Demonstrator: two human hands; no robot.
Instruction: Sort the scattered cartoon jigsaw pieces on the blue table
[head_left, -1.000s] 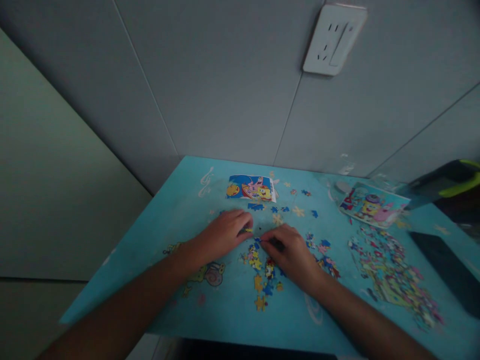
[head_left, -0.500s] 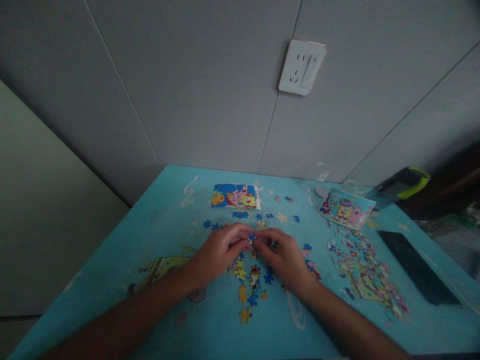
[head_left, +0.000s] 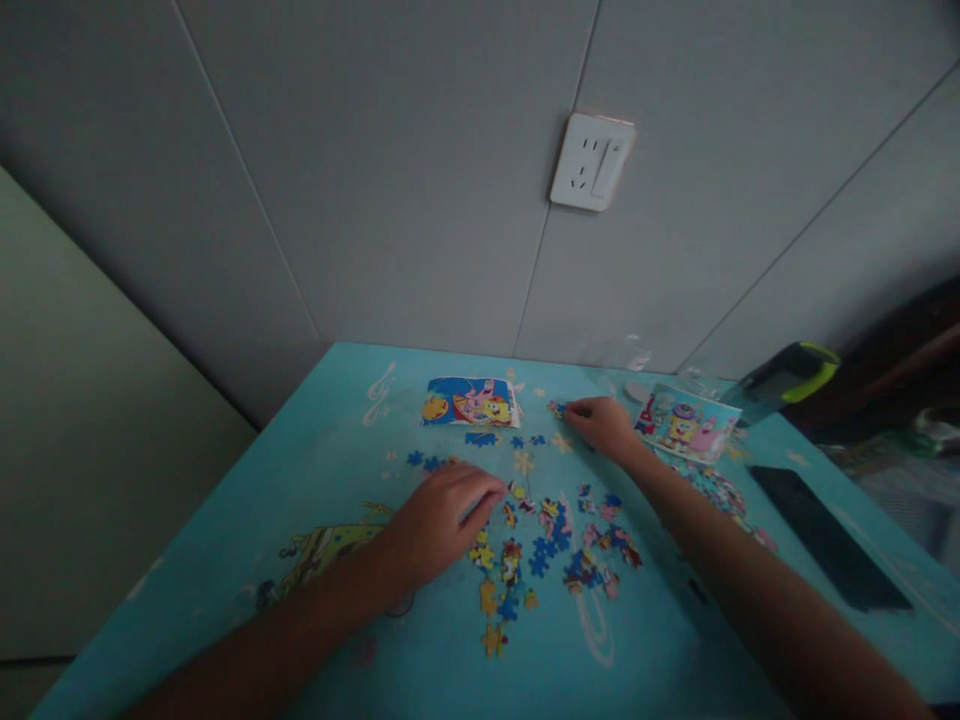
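Note:
My left hand (head_left: 456, 512) hovers over the table's middle, thumb and fingertips pressed together. Whatever may be between them is hidden. Farther back, my right hand (head_left: 602, 422) pinches at a small jigsaw puzzle piece (head_left: 556, 408) beside the picture card. Below and right of my left hand lie loose puzzle pieces, among them a yellow piece (head_left: 493, 639), a joined blue cluster (head_left: 551, 530) and a mixed pink and blue group (head_left: 589, 572). Several blue pieces (head_left: 480, 438) lie in front of the cartoon picture card (head_left: 469, 402).
On the right, a second cartoon card (head_left: 686, 425) stands behind a pile of pieces (head_left: 720, 490), partly covered by my right forearm. A dark flat slab (head_left: 829, 535) lies near the right edge. Behind are a clear container with a lime-green rim (head_left: 814, 375) and a wall socket (head_left: 592, 162).
My hands were together around a small blue piece; they have parted. My right hand has moved back and right to pieces at the rear. The left has stayed near its place.

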